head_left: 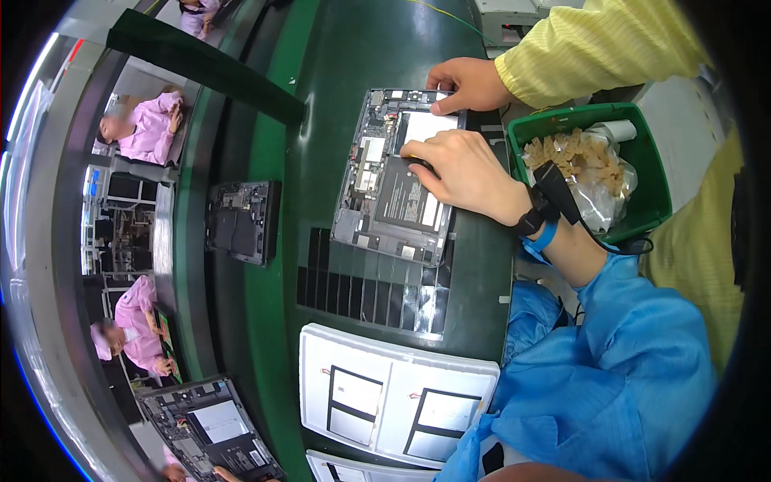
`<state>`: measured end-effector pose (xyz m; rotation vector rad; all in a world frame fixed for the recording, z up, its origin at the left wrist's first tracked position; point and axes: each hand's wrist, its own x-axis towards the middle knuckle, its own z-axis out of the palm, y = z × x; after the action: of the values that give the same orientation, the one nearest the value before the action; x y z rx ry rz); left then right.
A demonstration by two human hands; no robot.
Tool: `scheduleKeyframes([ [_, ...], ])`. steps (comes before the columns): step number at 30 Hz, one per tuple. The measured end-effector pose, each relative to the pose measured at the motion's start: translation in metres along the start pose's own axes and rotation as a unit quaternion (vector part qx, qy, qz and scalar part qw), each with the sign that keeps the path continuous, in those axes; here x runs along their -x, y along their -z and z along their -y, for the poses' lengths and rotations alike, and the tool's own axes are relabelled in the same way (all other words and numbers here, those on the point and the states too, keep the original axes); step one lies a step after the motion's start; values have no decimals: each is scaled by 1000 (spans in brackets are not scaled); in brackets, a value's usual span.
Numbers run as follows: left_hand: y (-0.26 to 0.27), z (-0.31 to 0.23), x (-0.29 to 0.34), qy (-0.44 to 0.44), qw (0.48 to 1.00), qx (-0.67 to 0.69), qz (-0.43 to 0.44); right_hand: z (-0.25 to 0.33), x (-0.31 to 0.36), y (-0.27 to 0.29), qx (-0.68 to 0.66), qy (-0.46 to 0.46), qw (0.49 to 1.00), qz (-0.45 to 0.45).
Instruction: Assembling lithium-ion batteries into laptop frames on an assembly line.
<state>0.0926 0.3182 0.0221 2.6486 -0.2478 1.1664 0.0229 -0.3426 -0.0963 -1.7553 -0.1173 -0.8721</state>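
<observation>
An open tablet (385,201) lies back-up on the dark green belt, its boards, battery and a white panel exposed. My right hand (466,173), in a blue sleeve with a black wrist strap and cable, rests on the tablet's right half. Its fingers are curled over a small dark object (422,166) at the edge of the white panel. My left hand is out of sight. A co-worker's hand (467,83) in a yellow sleeve holds the tablet's far right corner.
A green bin (654,189) with tan scraps in a plastic bag stands right of the tablet. Dark strips (369,285) lie below it, then white trays (397,394). Two more open tablets (243,221) (210,430) sit to the left. People in pink work beyond the belt.
</observation>
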Motion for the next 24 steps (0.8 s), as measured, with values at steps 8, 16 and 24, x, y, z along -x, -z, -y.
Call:
scheduleKeyframes([
  [8,15,-24,1,-17,1000,9,-4,-11,-2,-3,5,-24,1000,5],
  [16,2,-4,4,36,999,-1,-3,-17,-2,-5,19,-49,999,0],
  [24,-26,14,1,185,964,193,-2,-18,-3,-7,54,-74,996,4],
])
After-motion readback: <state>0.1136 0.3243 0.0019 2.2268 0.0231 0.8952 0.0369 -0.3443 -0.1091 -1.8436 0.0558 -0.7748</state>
